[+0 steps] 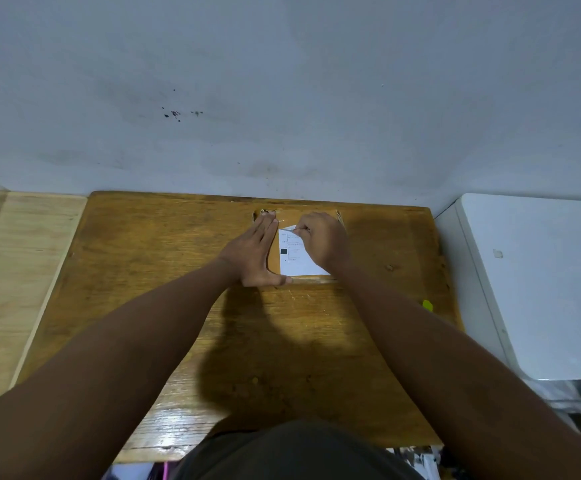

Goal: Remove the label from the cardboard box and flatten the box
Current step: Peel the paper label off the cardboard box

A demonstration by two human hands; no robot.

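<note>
Much of the cardboard box (317, 280) was hidden under the two hands, so only its near edge, a strip of its top and its far corners showed, and I could not tell how tall it stood. It sat on the far middle of the wooden desk (164, 306), close to the wall (282, 81). One white label (296, 256) lay on the box top; its print was too small to read, apart from a black square near its left edge. The left hand (258, 258) lay flat with fingers straight and together, pressing on the box just left of the label, thumb stretched along the near edge. The right hand (320, 240) was curled, its fingertips pinching the label's far corner, which looked slightly lifted; the hand covered the label's right side. A small yellow-green scrap (427, 304) lay near the desk's right edge, too small to identify. A paler wooden board (15, 271) butted the desk on the left, a white cabinet (542, 278) stood to the right, and the grey-blue wall carried dark specks (176, 114) and smudges.
</note>
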